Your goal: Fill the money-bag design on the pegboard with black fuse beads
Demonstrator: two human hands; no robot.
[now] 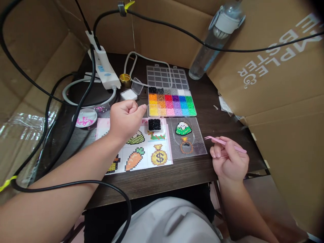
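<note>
"Starting from the left, what to note?"

"First, the left hand [127,118]: clenched in a fist over the pattern sheet [148,165]. Impossible to tell whether holding anything inside."

"Then, moving right?"

"Black beads [154,124] in a small box [155,131] on the sheet. After that, the bead board [201,143], flat on the table [152,180], with a rice ball [184,129] and, below, an unfinished bag [187,145]."

"And at far right?"

"The right hand [230,158], just beside the board, pinching pink tweezers [217,139] with tips pointing left. Too small to make out any bead between the tips."

"Which step, at a guess?"

"Probably partway through filling the bag outline, with some black inside."

"Calling for what?"

"Likely lifting one black bead with the tips, then setting it precisely without nudging neighbours."
</note>
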